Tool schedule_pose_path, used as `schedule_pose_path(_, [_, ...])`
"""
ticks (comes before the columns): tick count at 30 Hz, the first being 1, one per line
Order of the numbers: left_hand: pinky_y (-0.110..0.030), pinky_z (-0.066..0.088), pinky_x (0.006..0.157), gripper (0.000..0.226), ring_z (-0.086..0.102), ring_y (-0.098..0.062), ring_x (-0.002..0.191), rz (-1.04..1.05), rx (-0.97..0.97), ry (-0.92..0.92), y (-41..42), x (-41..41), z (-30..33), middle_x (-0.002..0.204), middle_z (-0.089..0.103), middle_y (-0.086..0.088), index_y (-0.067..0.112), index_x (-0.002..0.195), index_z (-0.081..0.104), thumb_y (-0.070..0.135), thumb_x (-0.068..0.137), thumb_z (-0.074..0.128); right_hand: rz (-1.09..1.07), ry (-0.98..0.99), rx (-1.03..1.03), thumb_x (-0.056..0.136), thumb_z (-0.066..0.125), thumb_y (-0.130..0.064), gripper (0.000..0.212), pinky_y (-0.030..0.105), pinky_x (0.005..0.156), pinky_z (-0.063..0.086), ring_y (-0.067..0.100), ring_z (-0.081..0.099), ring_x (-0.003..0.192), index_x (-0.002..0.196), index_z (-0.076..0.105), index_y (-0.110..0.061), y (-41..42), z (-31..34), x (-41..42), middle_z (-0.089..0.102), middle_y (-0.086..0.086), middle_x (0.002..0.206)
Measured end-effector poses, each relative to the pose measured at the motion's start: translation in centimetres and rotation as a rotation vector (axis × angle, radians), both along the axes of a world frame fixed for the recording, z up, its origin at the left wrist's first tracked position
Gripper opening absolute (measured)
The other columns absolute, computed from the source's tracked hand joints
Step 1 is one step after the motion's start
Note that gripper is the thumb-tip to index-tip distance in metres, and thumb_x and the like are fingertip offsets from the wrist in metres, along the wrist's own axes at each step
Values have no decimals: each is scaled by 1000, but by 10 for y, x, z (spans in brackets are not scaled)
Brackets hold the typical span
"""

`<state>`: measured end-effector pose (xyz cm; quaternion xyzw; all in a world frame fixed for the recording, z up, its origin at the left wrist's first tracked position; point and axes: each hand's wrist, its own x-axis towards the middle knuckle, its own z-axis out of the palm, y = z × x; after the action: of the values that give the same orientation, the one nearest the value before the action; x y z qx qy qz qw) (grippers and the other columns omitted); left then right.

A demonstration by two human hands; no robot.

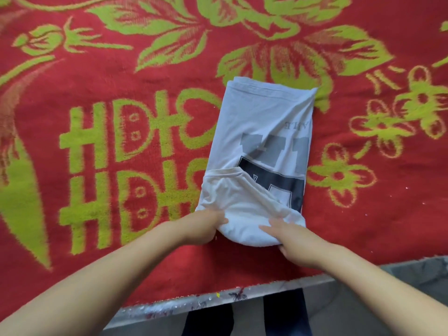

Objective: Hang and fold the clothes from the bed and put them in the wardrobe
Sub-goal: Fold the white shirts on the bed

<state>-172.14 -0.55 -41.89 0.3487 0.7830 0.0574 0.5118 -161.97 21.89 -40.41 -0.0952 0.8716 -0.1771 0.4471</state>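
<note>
Both forearms reach in from the near edge. Left hand (206, 226) and right hand (288, 241) each pinch the near, rounded end of the white T-shirt (261, 132), fingers curled under the cloth, probably to lift that end over for the next fold. Shirt lies narrow, sides already folded in, on the red blanket (97, 214) near the bed edge (242, 295). Open blanket all round; wardrobe not visible.

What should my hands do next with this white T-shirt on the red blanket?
Probably lift the near end and fold it away from you over the print. The white T-shirt already lies as a narrow strip, and the left hand and right hand grip its near edge.
</note>
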Motion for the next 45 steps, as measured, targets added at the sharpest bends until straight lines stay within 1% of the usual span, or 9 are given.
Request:
schedule_pose_path(3, [-29, 35, 56, 13, 46, -16, 60, 120, -63, -255, 10, -44, 32, 63, 49, 1, 12, 64, 50, 5, 71, 42, -152, -338, -267, 73, 44, -5, 31, 27, 71, 41, 15, 56, 86, 93, 60, -23, 34, 37, -44, 60, -2, 91])
schedule_pose_path(7, [-16, 42, 50, 16, 56, -4, 53, 552, 39, -523, 12, -97, 47, 60, 60, 9, 12, 73, 62, 3, 79, 51, -606, -477, -541, 83, 60, -4, 24, 25, 73, 52, 14, 66, 88, 105, 67, -11, 81, 32, -86, 71, 5, 101])
schedule_pose_path(13, [-19, 45, 59, 19, 62, -7, 74, 1472, 404, -329, 24, -103, -21, 83, 66, 6, 18, 94, 64, 35, 94, 57, -1398, 278, -332, 92, 60, -36, 36, 29, 73, 46, 20, 57, 90, 115, 50, -10, 71, -38, -100, 59, 11, 105])
schedule_pose_path(21, [-38, 17, 57, 27, 40, -26, 59, 1115, 540, 515, 37, -58, -53, 60, 44, 2, 14, 74, 38, 15, 99, 47, -1318, 683, -135, 97, 52, -28, 20, 27, 66, 29, 31, 58, 89, 99, 53, -8, 45, -58, -73, 61, 12, 92])
schedule_pose_path(29, [-43, 36, 71, 41, 56, -39, 96, 1095, 186, 662, 43, -57, -64, 102, 59, -18, 8, 108, 47, 45, 93, 40, -1097, 578, 199, 94, 55, -30, 55, 46, 93, 40, 40, 48, 121, 140, 37, -7, 43, -55, -74, 44, 18, 137])
schedule_pose_path(32, [-55, 31, 104, 63, 44, -31, 125, 466, 440, 918, 23, -32, -60, 132, 47, -16, 4, 131, 44, 48, 85, 43, -583, 779, 220, 82, 68, -39, 83, 59, 109, 24, 40, 27, 141, 148, 31, -5, 23, -46, -37, 31, 22, 152])
schedule_pose_path(36, [-63, 33, 102, 65, 44, -31, 132, -183, 425, 817, -3, -16, -63, 144, 45, -15, 13, 140, 47, 39, 81, 52, -149, 396, 345, 83, 62, -41, 100, 66, 108, -8, 28, -27, 141, 148, -13, -32, 22, -54, -10, -26, 6, 156])
schedule_pose_path(42, [-53, 48, 94, 42, 67, -26, 102, -54, 450, 716, 9, -50, -27, 109, 71, -10, 12, 105, 73, 3, 73, 49, -228, 349, 227, 86, 43, 4, 63, 37, 112, 26, 29, 30, 142, 142, 44, -26, 43, -30, -23, 41, 7, 149])
schedule_pose_path(45, [-30, 43, 67, 21, 59, -19, 78, 28, 152, 131, 18, -64, 7, 82, 67, -3, 18, 84, 65, 6, 74, 51, -132, 14, 63, 82, 42, 1, 34, 28, 65, 35, 24, 58, 93, 76, 58, -28, 64, 11, -51, 63, -2, 89])
